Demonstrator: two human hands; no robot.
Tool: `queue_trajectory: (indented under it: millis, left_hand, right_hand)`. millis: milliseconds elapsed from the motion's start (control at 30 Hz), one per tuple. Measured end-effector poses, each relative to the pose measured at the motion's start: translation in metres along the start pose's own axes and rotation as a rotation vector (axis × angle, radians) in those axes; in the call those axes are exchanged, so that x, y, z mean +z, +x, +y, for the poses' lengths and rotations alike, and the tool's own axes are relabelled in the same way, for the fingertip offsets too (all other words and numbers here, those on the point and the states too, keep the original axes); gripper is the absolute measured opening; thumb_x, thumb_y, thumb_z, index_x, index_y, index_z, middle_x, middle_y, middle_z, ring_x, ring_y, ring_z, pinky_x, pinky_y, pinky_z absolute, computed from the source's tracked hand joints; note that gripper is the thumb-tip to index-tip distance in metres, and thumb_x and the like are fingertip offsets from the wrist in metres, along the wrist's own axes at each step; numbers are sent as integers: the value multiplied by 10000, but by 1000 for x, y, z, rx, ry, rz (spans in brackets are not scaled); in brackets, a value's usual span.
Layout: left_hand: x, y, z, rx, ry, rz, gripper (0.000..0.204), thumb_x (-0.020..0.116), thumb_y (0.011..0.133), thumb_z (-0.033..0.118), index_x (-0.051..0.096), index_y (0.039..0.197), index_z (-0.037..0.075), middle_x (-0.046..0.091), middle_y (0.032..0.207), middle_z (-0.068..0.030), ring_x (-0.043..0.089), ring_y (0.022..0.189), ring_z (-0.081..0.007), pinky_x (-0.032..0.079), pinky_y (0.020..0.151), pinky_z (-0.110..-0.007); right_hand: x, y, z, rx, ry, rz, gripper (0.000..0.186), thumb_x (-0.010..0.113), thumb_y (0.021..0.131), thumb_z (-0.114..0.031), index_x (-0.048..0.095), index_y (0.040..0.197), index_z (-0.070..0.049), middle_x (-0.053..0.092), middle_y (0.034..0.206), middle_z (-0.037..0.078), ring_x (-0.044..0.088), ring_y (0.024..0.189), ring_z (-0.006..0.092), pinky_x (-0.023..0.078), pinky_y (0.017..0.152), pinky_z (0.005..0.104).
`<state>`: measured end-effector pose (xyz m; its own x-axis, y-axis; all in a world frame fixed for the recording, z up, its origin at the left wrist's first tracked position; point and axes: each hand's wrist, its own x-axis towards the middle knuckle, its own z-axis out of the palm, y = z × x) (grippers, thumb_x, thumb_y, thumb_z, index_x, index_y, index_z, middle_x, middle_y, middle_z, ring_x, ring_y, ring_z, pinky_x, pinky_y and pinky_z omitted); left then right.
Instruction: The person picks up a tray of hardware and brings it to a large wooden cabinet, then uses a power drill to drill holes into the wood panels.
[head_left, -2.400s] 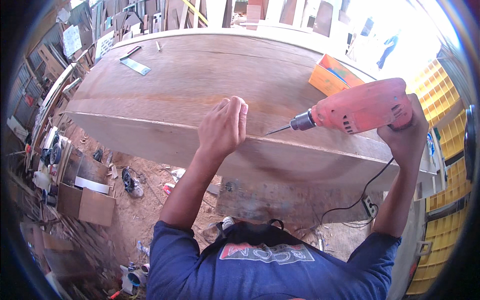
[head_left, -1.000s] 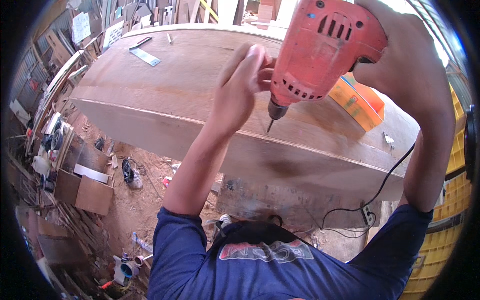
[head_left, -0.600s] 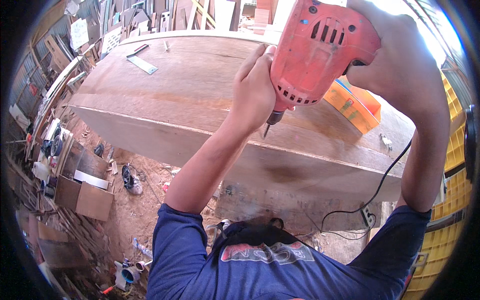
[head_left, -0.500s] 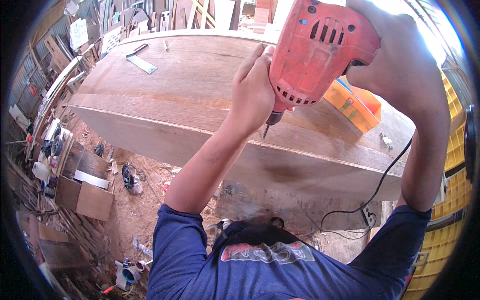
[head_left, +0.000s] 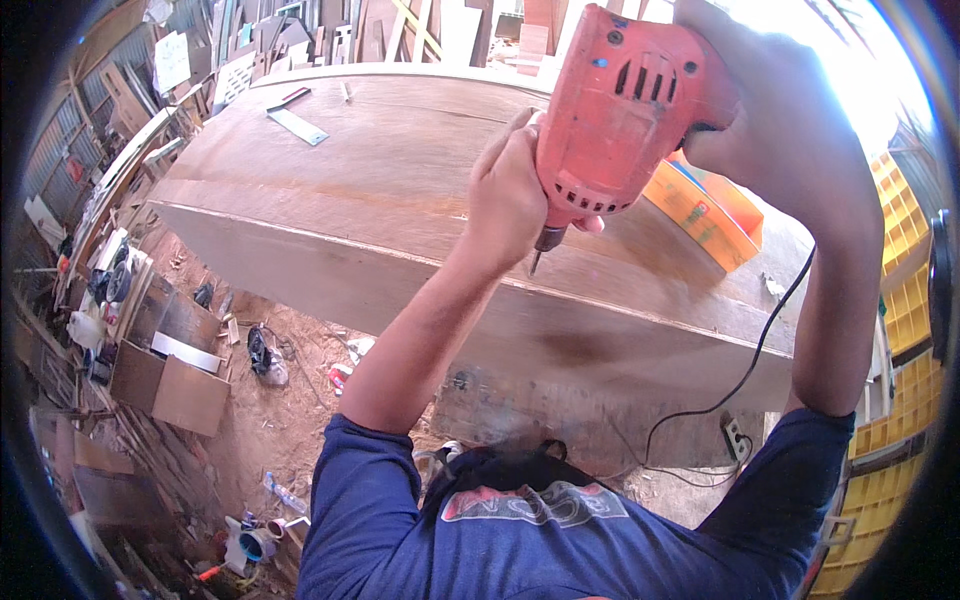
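A red corded power drill (head_left: 610,120) is held in both hands above a large wooden panel (head_left: 390,150). My right hand (head_left: 760,110) wraps round the drill's rear handle, its fingers at the trigger. Against the front of the drill body my left hand (head_left: 510,195) is closed, with some fingers hidden behind it. From the black chuck a thin drill bit (head_left: 535,263) points down at the panel's near edge; whether the tip touches the wood I cannot tell. The black power cord (head_left: 740,385) hangs beside my right forearm.
An orange open bin (head_left: 705,215) sits on the panel to the right. A try square (head_left: 297,125) lies at the far left. Cardboard boxes (head_left: 185,395) and scraps cover the floor at left; yellow crates (head_left: 900,310) stand at right. A socket block (head_left: 735,440) hangs below the panel.
The drill and both hands have shifted slightly left and downward in the view. The background has also moved a little with the camera. Both hands keep their grip.
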<state>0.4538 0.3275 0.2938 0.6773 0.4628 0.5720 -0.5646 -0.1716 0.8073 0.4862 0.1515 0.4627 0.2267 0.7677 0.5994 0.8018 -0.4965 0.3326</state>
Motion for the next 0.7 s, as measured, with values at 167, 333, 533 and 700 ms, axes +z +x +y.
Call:
queue_trajectory:
  millis: [167, 333, 533, 700]
  left_hand:
    - [13, -1, 2, -140, -296, 98, 463, 281, 1102, 243, 455, 1365, -96, 687, 783, -173, 639, 479, -225, 530, 444, -331]
    - [12, -1, 3, -126, -307, 87, 471, 281, 1097, 241, 396, 1375, -121, 664, 724, -174, 611, 468, -224, 511, 426, -342]
    - [8, 3, -13, -63, -301, 72, 402, 282, 1099, 220, 466, 1250, -105, 651, 711, -160, 616, 468, -220, 510, 418, -331]
    - [16, -3, -7, 32, -143, 82, 369, 296, 1106, 177, 531, 1132, -107, 664, 805, -172, 622, 475, -212, 528, 422, -325]
  right_hand:
    - [-4, 13, 12, 136, 128, -262, 730, 826, 768, -165, 525, 1417, -21, 647, 1242, 169, 648, 1128, 302, 551, 964, 388]
    - [-6, -2, -3, 100, 25, -166, 739, 831, 769, -180, 515, 1420, -26, 648, 1233, 170, 653, 1114, 297, 554, 959, 391]
    - [-14, 9, -4, 153, 26, -289, 684, 799, 758, -135, 530, 1378, -30, 650, 1189, 162, 658, 1078, 300, 561, 932, 400]
    - [-21, 14, -4, 107, 87, -322, 530, 776, 754, -104, 568, 1236, -34, 654, 1009, 129, 684, 826, 258, 580, 715, 362]
